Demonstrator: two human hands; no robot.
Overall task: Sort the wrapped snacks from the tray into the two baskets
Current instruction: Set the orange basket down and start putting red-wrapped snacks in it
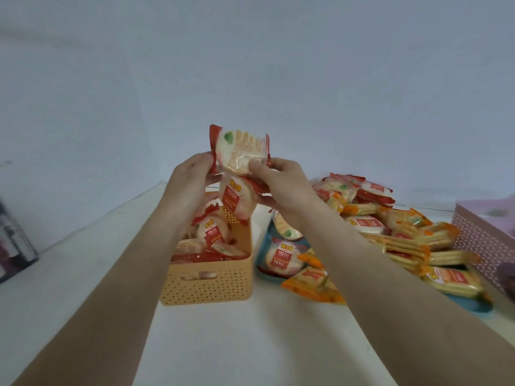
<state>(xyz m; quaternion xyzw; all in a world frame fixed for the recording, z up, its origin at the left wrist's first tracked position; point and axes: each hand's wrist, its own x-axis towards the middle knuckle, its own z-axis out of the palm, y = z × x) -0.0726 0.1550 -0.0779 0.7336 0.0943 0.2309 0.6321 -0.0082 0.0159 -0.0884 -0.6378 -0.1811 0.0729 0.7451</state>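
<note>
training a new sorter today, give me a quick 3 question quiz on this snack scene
1. True or false: both hands are raised above the orange basket holding red-wrapped snacks.
2. Multiple choice: the unsorted pile lies (a) left of the basket, (b) right of the basket, (c) inside the basket.
3. Fill in: the snacks already in the basket have ____ wrappers.

Key
1. True: the left hand and right hand pinch the upper packet between them, and a second packet hangs below, at the right hand's fingers.
2. b, on the blue tray.
3. Red.
</note>
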